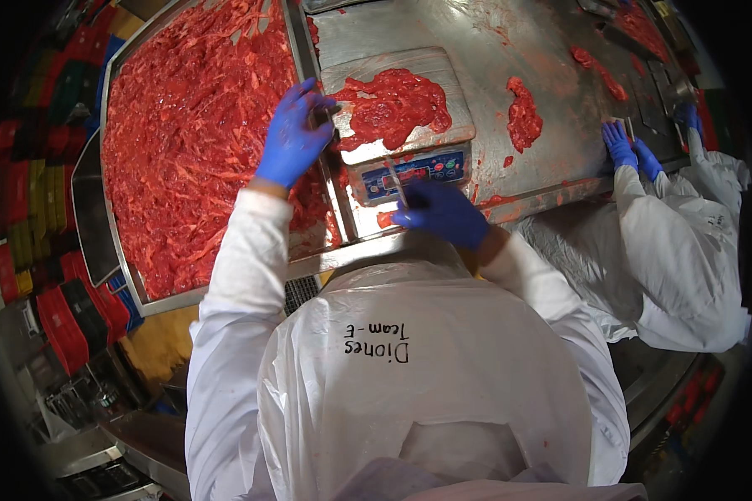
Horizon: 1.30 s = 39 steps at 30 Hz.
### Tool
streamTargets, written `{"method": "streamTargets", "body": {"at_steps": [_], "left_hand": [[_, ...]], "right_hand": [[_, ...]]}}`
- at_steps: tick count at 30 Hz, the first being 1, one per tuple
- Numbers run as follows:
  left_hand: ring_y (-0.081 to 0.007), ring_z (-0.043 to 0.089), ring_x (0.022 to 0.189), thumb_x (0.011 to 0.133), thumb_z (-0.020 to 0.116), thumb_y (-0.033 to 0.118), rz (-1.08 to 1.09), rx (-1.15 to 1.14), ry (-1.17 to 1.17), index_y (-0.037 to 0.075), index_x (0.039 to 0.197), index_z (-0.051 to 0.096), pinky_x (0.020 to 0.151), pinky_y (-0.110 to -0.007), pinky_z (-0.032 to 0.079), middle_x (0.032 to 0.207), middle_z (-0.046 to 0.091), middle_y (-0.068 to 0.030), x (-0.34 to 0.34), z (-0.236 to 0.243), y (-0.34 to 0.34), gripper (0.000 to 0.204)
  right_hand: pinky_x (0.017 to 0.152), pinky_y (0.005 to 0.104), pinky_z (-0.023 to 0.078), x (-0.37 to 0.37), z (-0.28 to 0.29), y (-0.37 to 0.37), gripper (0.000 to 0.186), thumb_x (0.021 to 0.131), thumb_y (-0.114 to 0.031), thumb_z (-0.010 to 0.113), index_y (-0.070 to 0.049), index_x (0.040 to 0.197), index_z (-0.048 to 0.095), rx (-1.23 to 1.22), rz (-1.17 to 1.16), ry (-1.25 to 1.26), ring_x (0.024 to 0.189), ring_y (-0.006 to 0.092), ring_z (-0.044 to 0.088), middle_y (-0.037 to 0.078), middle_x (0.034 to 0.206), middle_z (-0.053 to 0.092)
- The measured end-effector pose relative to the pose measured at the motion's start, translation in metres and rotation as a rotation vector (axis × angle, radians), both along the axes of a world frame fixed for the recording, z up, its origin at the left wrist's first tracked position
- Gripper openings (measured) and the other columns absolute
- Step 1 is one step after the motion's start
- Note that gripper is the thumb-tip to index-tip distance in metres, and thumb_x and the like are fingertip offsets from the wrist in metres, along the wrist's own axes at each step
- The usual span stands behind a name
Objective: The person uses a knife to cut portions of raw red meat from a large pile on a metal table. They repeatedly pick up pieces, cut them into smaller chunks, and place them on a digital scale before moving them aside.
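My left hand, in a blue glove, is over the divider between the tray and the scale. Its fingers are bent and the thumb stands apart from them; I see nothing held there. My right hand, also blue-gloved, is closed around a thin, pale, blade-like tool, its tip pointing up and left across the scale's blue control panel. On the scale's steel platform lies a spread heap of red raw meat. A wide metal tray at left is filled with meat trimmings.
Loose meat pieces lie on the steel table to the right. A co-worker's gloved hands rest near the table's right edge, beside white sleeves. Stacked coloured crates stand on the far left, beyond the tray.
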State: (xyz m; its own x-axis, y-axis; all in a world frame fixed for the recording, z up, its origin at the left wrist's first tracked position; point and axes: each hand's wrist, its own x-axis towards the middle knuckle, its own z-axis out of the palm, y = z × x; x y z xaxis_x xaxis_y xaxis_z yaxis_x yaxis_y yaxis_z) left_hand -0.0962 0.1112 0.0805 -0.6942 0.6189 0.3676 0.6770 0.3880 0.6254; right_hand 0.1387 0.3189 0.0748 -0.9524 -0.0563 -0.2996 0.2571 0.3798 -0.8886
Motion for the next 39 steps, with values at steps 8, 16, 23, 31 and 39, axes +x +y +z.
{"method": "streamTargets", "body": {"at_steps": [8,16,23,31,39], "left_hand": [[-0.0330,0.064,0.095,0.081,0.075,0.020,-0.062,-0.146,0.036,0.008,0.092,0.073,0.084,-0.045,0.054,0.097,0.066,-0.0129,0.058,0.005,0.014,0.017],[-0.0318,0.065,0.087,0.083,0.073,0.013,-0.086,-0.248,-0.022,0.009,0.097,0.069,0.074,-0.042,0.054,0.092,0.063,-0.0114,0.070,0.007,0.013,0.016],[-0.0400,0.058,0.119,0.080,0.070,0.012,0.328,-0.271,0.130,0.005,0.118,0.067,0.103,-0.049,0.047,0.129,0.062,-0.0206,0.042,-0.044,-0.078,0.038],[-0.0389,0.052,0.134,0.086,0.075,0.024,0.557,-0.255,-0.505,0.000,0.141,0.057,0.113,-0.046,0.041,0.144,0.055,-0.0245,-0.017,-0.094,-0.164,0.063],[-0.0390,0.058,0.127,0.079,0.067,0.005,-0.184,-0.102,0.164,0.004,0.139,0.058,0.110,-0.044,0.046,0.137,0.060,-0.0234,0.048,-0.009,0.082,0.061]], "right_hand": [[0.075,0.0343,0.051,-0.011,0.001,0.030,0.030,0.094,-0.033,0.072,-0.004,0.098,0.069,-0.762,-0.405,-0.340,0.080,0.0147,0.062,0.003,0.085,0.066],[0.080,0.0341,0.054,-0.039,-0.006,0.010,0.024,0.097,-0.026,0.069,-0.004,0.107,0.067,-0.716,-0.172,-0.290,0.083,0.0146,0.065,0.001,0.086,0.067],[0.070,0.0337,0.052,-0.019,-0.015,-0.010,0.027,0.090,-0.028,0.077,-0.004,0.095,0.066,-0.172,0.274,-0.069,0.071,0.0160,0.059,0.004,0.079,0.063],[0.100,0.0349,0.053,0.040,0.013,0.082,0.034,0.096,-0.015,0.071,-0.002,0.125,0.059,-0.763,-0.500,0.164,0.109,0.0200,0.067,0.011,0.118,0.069],[0.098,0.0341,0.055,-0.053,0.037,0.057,0.038,0.090,-0.008,0.077,0.000,0.121,0.058,-0.550,-0.235,0.070,0.110,0.0220,0.069,0.014,0.118,0.068]]}}
